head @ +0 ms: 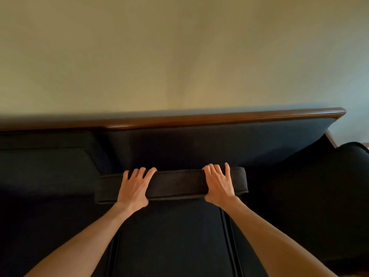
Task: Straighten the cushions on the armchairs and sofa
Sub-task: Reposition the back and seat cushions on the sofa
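Observation:
A dark back cushion (176, 183) stands on edge on the dark sofa (199, 144), its top edge facing me, leaning toward the backrest. My left hand (134, 186) grips the cushion's top edge near its left part, fingers spread over the far side, thumb on the near side. My right hand (219, 184) grips the same edge near its right end in the same way. Below the hands lies a dark seat cushion (171, 242) with piped seams on both sides.
A brown wooden rail (219, 116) runs along the top of the sofa backrest. Another back cushion (44, 162) sits at the left. The padded right armrest (343, 176) rises at the right. A plain beige wall (179, 52) stands behind.

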`<state>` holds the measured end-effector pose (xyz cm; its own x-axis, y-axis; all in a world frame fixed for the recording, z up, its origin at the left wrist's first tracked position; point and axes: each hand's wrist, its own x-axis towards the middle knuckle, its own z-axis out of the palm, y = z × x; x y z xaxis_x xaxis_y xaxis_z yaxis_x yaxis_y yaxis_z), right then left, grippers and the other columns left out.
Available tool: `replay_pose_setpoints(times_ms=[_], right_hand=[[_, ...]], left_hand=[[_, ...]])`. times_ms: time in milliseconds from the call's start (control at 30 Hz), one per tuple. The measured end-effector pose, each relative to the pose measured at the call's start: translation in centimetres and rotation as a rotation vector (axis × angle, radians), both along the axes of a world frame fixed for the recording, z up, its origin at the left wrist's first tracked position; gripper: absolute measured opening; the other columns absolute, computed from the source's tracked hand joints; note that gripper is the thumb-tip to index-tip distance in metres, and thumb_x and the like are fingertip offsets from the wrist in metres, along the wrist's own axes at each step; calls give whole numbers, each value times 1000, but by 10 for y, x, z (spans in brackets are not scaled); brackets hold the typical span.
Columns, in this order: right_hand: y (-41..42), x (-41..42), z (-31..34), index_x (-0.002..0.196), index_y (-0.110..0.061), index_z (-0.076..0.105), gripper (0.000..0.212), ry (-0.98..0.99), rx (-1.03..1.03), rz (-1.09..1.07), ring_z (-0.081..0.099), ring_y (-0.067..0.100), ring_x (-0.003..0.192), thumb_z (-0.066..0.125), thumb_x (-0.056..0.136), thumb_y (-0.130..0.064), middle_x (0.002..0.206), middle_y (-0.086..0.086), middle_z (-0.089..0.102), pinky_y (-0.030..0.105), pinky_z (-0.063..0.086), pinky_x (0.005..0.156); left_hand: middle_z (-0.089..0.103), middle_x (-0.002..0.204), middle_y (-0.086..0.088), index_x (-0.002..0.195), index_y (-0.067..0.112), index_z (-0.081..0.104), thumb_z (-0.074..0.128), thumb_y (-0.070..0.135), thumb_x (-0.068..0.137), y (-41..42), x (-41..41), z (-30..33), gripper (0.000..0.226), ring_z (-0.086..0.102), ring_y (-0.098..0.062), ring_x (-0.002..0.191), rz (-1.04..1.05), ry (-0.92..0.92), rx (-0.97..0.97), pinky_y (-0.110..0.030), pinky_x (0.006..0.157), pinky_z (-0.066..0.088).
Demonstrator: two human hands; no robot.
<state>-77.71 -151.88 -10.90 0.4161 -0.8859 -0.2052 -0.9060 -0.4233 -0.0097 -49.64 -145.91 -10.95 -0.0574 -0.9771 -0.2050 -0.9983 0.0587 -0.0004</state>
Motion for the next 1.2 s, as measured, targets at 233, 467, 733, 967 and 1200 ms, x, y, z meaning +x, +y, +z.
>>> replay_pose_setpoints(times_ms=[233, 467, 733, 967, 1200], right_hand=[[-56, 9, 27, 136, -20, 38, 87, -19, 9, 42, 46, 23, 122, 78, 61, -39, 130, -2, 47, 53, 33, 106], [-80, 42, 16, 142, -18, 33, 91, 7, 104, 49, 42, 24, 128, 78, 66, -39, 137, 0, 44, 58, 28, 110], [-113, 49, 12, 154, -23, 15, 106, 11, 116, 57, 28, 26, 142, 76, 71, -48, 151, 1, 33, 70, 9, 112], [-121, 53, 0, 156, -25, -5, 92, 1, 30, -13, -8, 28, 151, 61, 93, -39, 165, 5, -4, 69, 5, 113], [-142, 66, -9, 156, -25, -6, 82, 19, 26, -58, -11, 28, 151, 53, 99, -27, 165, 4, -7, 59, 2, 118]], left_hand=[[50, 131, 4, 146, 31, 31, 80, 39, 60, -62, 32, 36, 99, 47, -21, 122, -81, 12, -27, -44, 104, 36], [46, 136, 4, 149, 32, 26, 79, 36, 65, -85, 56, 22, 99, 41, -21, 128, -36, 38, 74, -47, 110, 33], [47, 136, 2, 149, 31, 27, 81, 31, 65, -118, 70, 18, 100, 43, -23, 128, -15, 76, 112, -47, 110, 35], [31, 154, -1, 153, 27, 20, 80, 23, 71, -151, 86, 13, 102, 27, -23, 144, 15, 132, 70, -45, 118, 25], [-3, 164, 1, 155, 28, -5, 51, 59, 90, -146, 89, -6, 91, -5, -22, 150, 41, 102, 100, -50, 121, 8]])
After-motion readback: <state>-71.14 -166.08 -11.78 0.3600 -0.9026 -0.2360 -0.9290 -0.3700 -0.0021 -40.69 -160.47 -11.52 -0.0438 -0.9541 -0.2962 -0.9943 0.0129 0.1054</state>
